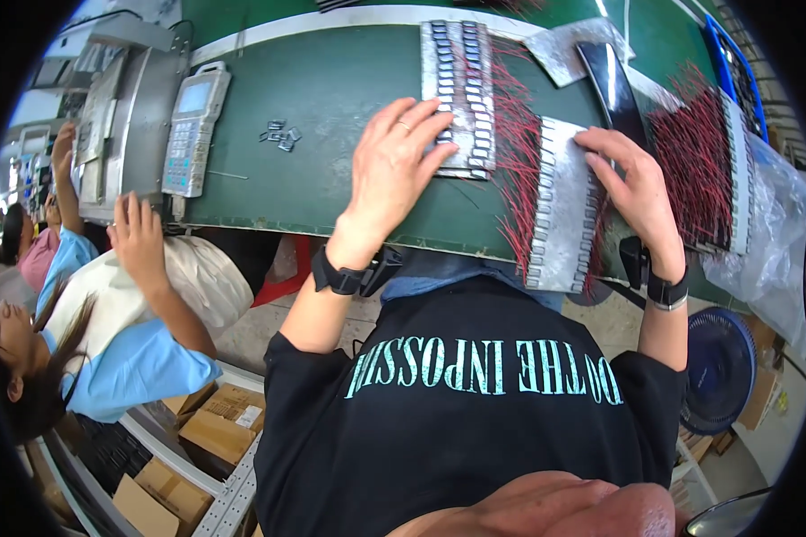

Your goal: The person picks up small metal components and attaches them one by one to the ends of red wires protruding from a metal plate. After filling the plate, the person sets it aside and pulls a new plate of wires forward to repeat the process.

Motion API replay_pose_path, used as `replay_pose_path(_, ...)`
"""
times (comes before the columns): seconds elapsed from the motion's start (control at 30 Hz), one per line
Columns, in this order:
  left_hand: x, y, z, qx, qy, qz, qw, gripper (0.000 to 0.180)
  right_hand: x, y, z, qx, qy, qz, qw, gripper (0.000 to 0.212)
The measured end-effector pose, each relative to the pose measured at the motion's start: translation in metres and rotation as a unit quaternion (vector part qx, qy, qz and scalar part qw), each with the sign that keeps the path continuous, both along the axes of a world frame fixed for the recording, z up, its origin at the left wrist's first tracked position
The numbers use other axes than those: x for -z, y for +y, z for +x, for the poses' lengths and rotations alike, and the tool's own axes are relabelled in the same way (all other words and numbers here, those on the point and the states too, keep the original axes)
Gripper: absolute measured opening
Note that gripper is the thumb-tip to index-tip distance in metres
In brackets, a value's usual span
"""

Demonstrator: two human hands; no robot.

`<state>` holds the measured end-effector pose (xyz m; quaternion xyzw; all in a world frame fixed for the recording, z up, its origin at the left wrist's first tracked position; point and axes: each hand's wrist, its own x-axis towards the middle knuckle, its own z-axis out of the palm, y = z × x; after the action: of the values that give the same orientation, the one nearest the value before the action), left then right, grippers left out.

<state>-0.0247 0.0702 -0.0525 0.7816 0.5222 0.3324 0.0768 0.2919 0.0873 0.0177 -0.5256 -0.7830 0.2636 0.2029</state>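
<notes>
Your left hand (392, 161) lies flat, fingers spread, pinning the silvery metal rack of small parts with red wires (459, 94) to the green belt (322, 107). Your right hand (634, 188) presses loosely open on the nearer rack (560, 210), gripping nothing, probably steadying it.

The workbench top (331, 134) is matt green, smooth like rubber matting. The strips (458, 89) of small components look like dull silver metal, scuffed, with thin red plastic-coated wires (510, 152) (glossy where light catches). A crinkled clear plastic bag (775, 233) shines. The handheld controller (192, 130) is matt grey plastic.
</notes>
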Motion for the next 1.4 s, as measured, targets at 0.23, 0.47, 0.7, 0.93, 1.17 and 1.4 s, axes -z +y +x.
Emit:
replay_pose_path(0.23,-0.02,-0.016,-0.043,-0.065,0.005,0.064,0.996,0.025,0.006,-0.004,0.014,0.015,-0.022,0.022,0.999,0.02)
replay_pose_path(0.47,-0.042,-0.055,-0.16,-0.251,0.047,0.075,0.964,0.014,-0.006,-0.036,0.01,0.061,0.021,-0.057,0.996,0.012)
replay_pose_path(0.7,-0.041,-0.059,-0.16,-0.229,0.11,0.056,0.966,0.014,-0.012,-0.029,0.004,0.051,-0.038,-0.08,0.995,0.011)
replay_pose_path(0.93,-0.021,-0.054,-0.137,-0.207,0.147,0.058,0.965,0.019,-0.014,-0.041,-0.009,0.084,-0.094,-0.054,0.991,0.013)
replay_pose_path(1.17,-0.026,-0.067,-0.108,-0.189,0.132,0.046,0.972,0.02,-0.041,-0.06,-0.003,0.163,0.365,-0.128,0.908,0.021)
replay_pose_path(1.4,-0.012,-0.062,-0.124,-0.091,0.151,0.071,0.982,0.02,-0.034,-0.062,-0.041,0.045,0.443,-0.263,0.856,0.018)
